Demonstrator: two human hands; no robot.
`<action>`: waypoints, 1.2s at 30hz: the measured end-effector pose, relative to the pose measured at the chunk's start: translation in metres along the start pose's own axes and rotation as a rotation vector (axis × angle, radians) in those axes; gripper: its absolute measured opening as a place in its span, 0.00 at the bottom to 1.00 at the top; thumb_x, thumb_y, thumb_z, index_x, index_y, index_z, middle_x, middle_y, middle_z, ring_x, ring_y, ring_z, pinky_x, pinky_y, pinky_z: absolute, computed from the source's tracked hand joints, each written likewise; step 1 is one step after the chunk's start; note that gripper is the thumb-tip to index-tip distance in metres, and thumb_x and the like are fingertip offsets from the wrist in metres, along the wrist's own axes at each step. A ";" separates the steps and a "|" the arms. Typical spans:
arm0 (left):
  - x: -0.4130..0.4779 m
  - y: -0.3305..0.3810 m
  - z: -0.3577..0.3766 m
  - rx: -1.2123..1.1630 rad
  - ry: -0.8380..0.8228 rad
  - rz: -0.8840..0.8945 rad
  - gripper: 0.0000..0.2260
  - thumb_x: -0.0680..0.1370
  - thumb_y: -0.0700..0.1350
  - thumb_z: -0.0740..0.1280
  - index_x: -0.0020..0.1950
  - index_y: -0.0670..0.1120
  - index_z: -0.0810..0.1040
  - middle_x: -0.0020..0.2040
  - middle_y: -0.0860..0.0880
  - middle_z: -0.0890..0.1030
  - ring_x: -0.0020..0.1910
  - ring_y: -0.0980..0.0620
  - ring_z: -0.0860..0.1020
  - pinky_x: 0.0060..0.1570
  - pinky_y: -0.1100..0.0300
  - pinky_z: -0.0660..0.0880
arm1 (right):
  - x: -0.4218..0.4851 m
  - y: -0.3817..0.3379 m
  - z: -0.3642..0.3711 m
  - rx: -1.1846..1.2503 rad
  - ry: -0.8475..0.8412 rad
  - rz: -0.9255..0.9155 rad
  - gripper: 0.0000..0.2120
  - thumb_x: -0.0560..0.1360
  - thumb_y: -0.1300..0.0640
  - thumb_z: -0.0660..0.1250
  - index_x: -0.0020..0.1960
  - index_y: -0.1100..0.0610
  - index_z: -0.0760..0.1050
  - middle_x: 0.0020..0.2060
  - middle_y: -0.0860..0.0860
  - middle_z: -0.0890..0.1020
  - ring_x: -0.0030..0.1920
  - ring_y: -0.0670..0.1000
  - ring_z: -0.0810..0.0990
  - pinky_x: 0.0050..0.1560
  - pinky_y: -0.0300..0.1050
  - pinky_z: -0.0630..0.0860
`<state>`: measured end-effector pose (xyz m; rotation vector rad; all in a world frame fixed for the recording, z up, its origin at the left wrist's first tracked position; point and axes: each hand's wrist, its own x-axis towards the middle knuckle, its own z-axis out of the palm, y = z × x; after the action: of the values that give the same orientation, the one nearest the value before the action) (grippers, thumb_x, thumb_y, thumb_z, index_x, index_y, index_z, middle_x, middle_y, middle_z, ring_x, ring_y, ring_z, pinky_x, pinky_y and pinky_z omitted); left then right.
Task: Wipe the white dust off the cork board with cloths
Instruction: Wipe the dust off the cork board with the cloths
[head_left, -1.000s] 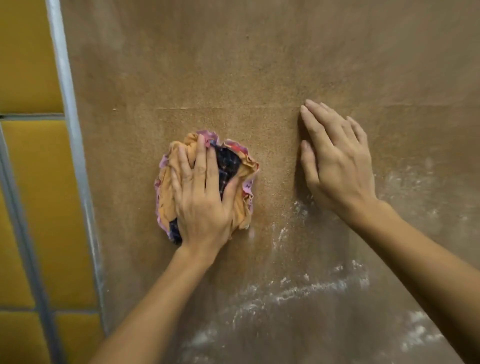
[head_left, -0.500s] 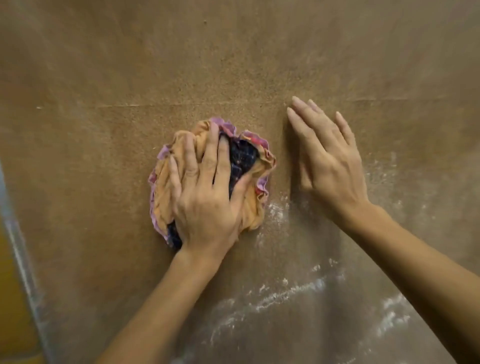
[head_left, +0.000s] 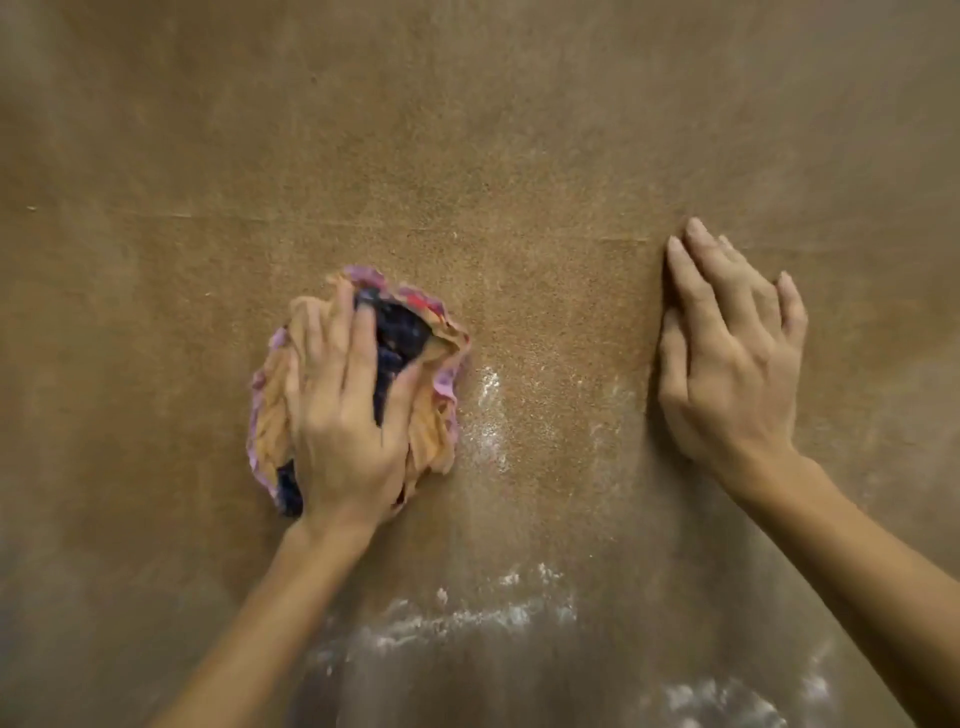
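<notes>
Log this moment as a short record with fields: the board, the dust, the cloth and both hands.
cork board: brown, fills the whole view
white dust: one streak mid-board, heavier patches along the bottom
cloth: bunched, orange with a pink edge and a dark patch, just left of the streak
left hand: presses the cloth against the board, fingers spread over it
right hand: flat on the board, holds nothing

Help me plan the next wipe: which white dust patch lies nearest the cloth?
The vertical streak just right of the cloth, almost touching its pink edge. Another streak lies nearer the right hand; the thicker bands lie lower down the board.
</notes>
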<state>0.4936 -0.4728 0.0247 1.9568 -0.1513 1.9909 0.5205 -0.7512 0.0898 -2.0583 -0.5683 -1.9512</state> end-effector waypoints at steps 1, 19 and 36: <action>0.022 0.005 0.005 -0.007 0.059 -0.099 0.27 0.87 0.55 0.55 0.80 0.38 0.63 0.81 0.42 0.61 0.82 0.38 0.55 0.80 0.44 0.53 | 0.001 0.004 0.001 0.024 0.018 -0.011 0.24 0.82 0.57 0.59 0.78 0.53 0.68 0.78 0.48 0.67 0.77 0.49 0.65 0.79 0.60 0.55; -0.004 0.048 0.018 0.085 -0.110 0.108 0.26 0.86 0.55 0.56 0.79 0.39 0.64 0.80 0.43 0.63 0.81 0.38 0.56 0.81 0.43 0.53 | -0.001 0.003 0.003 0.166 0.051 -0.008 0.24 0.78 0.60 0.63 0.74 0.57 0.73 0.75 0.52 0.71 0.75 0.54 0.69 0.78 0.59 0.56; 0.036 0.103 0.054 0.144 -0.030 0.112 0.25 0.86 0.55 0.57 0.78 0.41 0.68 0.80 0.44 0.65 0.80 0.39 0.60 0.78 0.44 0.56 | -0.007 0.023 -0.009 0.125 -0.131 -0.092 0.25 0.81 0.64 0.55 0.78 0.58 0.67 0.79 0.53 0.65 0.80 0.52 0.61 0.80 0.63 0.53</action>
<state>0.5124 -0.5796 0.0791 2.1111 -0.1316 2.0963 0.5225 -0.7763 0.0858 -2.1264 -0.8048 -1.7878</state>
